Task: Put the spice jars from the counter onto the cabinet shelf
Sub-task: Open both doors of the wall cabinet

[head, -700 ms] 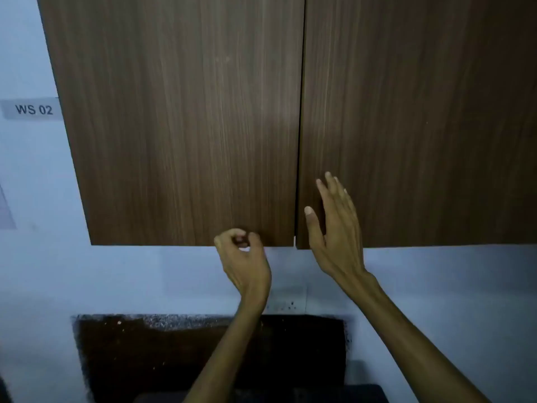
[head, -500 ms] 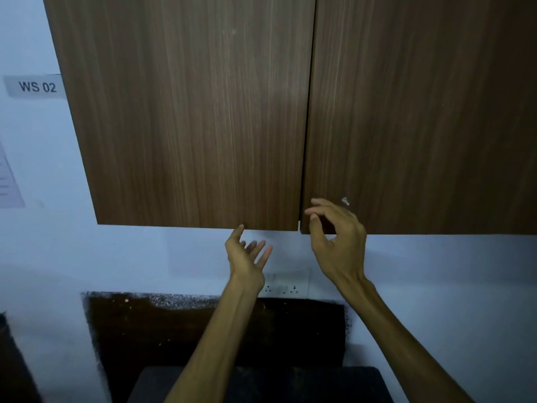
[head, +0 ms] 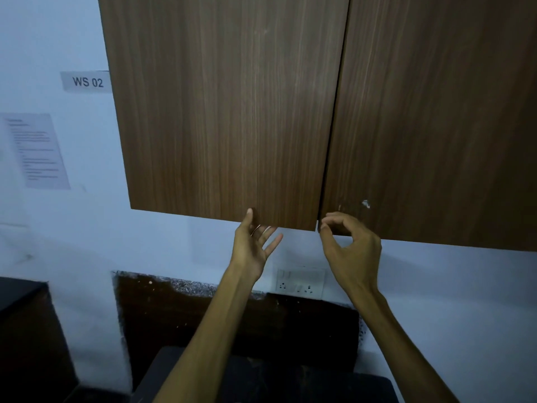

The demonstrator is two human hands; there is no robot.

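Hands (head: 252, 242) at closed cabinet doors (head: 226, 112)

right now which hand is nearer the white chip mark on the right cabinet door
Right. The right hand curls at the right cabinet door's bottom corner, just below-left of the white chip mark. The left hand is under the left cabinet door, farther away.

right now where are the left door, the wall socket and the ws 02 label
left door (head: 226, 112), head view, middle of its wood panel
wall socket (head: 300, 282), head view, centre of the white plate
ws 02 label (head: 87, 82), head view, on the printed text
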